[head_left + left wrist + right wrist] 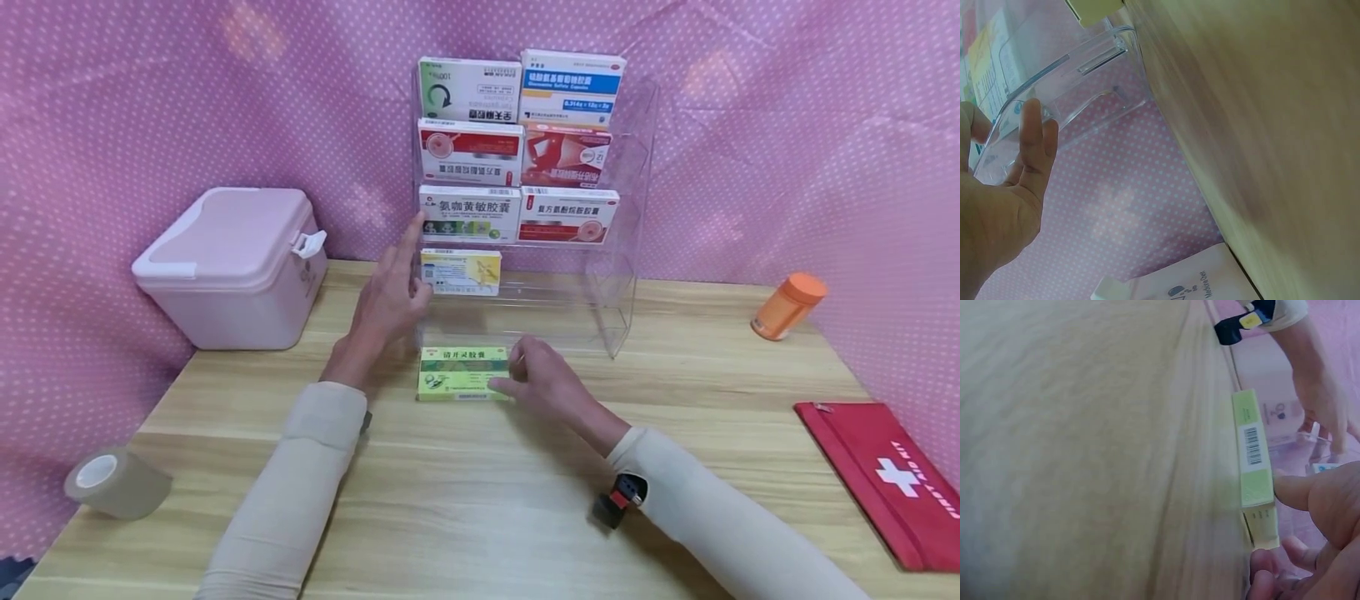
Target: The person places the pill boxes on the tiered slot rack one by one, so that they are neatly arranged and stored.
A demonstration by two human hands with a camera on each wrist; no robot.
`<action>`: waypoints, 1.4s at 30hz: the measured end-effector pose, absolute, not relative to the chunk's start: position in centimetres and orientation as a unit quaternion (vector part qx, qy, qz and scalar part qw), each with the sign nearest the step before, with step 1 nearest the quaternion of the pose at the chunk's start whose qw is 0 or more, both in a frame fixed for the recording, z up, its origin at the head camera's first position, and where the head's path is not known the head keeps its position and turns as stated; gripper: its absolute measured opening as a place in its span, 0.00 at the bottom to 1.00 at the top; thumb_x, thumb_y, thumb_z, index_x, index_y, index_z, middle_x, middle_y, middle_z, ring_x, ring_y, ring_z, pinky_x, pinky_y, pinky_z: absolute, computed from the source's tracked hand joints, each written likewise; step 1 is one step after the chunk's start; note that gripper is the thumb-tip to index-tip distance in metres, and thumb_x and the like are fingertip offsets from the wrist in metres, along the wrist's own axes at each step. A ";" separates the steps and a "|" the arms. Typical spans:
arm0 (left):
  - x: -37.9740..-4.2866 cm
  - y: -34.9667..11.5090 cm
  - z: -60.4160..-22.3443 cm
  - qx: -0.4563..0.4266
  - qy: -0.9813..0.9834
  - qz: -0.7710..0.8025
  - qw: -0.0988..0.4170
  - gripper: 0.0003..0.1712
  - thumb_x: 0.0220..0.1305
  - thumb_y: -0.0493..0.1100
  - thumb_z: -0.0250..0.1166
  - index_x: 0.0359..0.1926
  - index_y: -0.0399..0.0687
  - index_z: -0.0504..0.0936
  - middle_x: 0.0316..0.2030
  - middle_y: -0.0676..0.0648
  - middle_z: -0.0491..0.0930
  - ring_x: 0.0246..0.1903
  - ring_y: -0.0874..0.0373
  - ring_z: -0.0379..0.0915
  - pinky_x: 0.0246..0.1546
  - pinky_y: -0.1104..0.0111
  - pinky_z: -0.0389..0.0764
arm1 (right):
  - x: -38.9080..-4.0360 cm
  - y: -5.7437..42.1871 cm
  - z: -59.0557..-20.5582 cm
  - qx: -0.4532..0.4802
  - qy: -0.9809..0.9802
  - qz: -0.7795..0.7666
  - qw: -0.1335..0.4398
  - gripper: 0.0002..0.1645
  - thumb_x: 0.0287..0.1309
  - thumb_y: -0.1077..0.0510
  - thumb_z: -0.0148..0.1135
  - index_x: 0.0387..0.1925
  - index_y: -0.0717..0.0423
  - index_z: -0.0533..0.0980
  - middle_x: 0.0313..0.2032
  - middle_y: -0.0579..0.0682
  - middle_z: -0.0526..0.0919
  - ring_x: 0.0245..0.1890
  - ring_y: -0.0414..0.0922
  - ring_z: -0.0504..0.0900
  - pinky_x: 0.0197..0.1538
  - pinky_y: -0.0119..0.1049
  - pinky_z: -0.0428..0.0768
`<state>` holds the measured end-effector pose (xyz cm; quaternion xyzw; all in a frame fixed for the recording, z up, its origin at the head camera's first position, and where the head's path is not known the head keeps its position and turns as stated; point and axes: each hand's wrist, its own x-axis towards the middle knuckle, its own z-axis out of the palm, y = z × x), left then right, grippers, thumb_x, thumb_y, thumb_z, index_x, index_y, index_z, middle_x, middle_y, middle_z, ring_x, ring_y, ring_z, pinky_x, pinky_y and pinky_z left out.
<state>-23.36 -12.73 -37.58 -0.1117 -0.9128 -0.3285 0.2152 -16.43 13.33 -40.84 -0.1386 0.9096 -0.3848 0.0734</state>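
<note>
A clear acrylic display rack (607, 292) stands on the table with medicine boxes on its tiers. My left hand (390, 292) holds the rack's left side, its index finger reaching up by a white-and-green box (472, 217). In the left wrist view, the fingers of my left hand (1013, 187) lie around the rack's clear edge (1066, 69). A green medicine box (461, 375) lies on the table before the rack. My right hand (547, 379) pinches its right end, thumb on the near edge. The right wrist view shows the box's barcode side (1252, 447) by my right thumb.
A pink medicine chest (232, 267) stands at the left, and a tan tape roll (123, 483) nearer. To the right are an orange-capped bottle (787, 307) and a red first aid pouch (877, 483). A yellow-and-white box (461, 273) sits on a lower tier. Pink dotted cloth hangs behind.
</note>
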 end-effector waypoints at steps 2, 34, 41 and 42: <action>-23.4 -12.7 -37.6 -0.112 -0.912 -0.330 0.216 0.62 0.65 0.38 0.61 0.85 0.87 0.38 0.50 0.40 0.73 0.33 0.49 0.67 0.32 0.59 0.75 | -16.3 13.5 -40.8 -0.127 0.910 -0.385 0.084 0.24 0.64 0.51 0.76 0.50 0.57 0.72 0.44 0.56 0.83 0.46 0.49 0.81 0.50 0.44 0.83; -23.3 -12.6 -37.7 -0.108 -0.911 -0.332 0.220 0.62 0.63 0.38 0.61 0.85 0.88 0.39 0.49 0.39 0.74 0.33 0.48 0.68 0.32 0.59 0.75 | -16.2 15.6 -40.3 -0.211 0.860 -0.445 0.132 0.34 0.64 0.64 0.73 0.66 0.50 0.68 0.49 0.62 0.88 0.47 0.51 0.89 0.54 0.48 0.86; -23.2 -12.6 -37.6 -0.108 -0.911 -0.335 0.217 0.62 0.64 0.39 0.61 0.85 0.88 0.39 0.50 0.39 0.74 0.33 0.48 0.68 0.32 0.59 0.75 | -16.3 16.2 -40.4 -0.235 0.851 -0.457 0.112 0.34 0.63 0.66 0.73 0.66 0.52 0.68 0.47 0.62 0.88 0.47 0.52 0.90 0.55 0.49 0.87; -23.2 -12.6 -37.6 -0.107 -0.911 -0.335 0.216 0.62 0.64 0.39 0.61 0.85 0.88 0.39 0.50 0.39 0.74 0.33 0.48 0.68 0.32 0.59 0.75 | -16.3 16.2 -40.4 -0.236 0.851 -0.456 0.109 0.35 0.63 0.66 0.73 0.67 0.52 0.68 0.47 0.62 0.88 0.47 0.52 0.90 0.56 0.49 0.87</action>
